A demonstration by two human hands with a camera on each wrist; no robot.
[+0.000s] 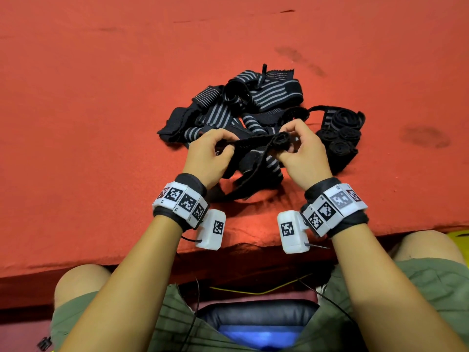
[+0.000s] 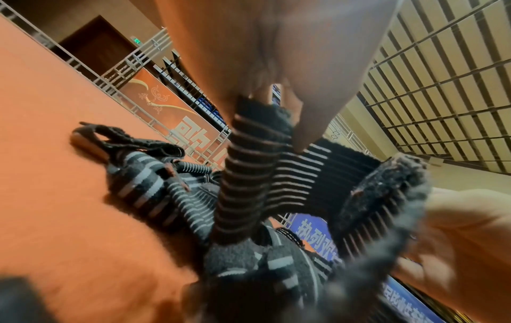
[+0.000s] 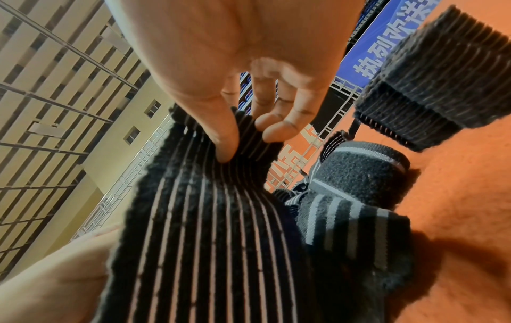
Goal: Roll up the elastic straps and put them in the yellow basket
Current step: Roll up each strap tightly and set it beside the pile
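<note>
While seen from the head, a strap (image 1: 256, 146) is pinched over the red table (image 1: 101, 123) by the left hand (image 1: 210, 153); its small roll (image 1: 281, 141) is gripped by the right hand (image 1: 302, 148). Left wrist: strap pinched taut. Right wrist: thumb pressed into strap. Risk: roll loosened if tension is lost. No basket is clearly seen.

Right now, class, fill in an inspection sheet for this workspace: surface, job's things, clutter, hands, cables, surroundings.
Surface: red felt-covered table, dark smudges toward the right.
Job's things: held strap, partly rolled at its right end; tangled pile of striped elastic straps behind it; rolled straps grouped at right; yellow basket not clearly seen.
Clutter: nothing seen.
Hands: left hand grips the held strap's flat part; right hand pinches its rolled end.
Cables: thin black leads from the wrist cameras; yellow cable under the table edge.
Surroundings: railings and a blue banner in the wrist views.
</note>
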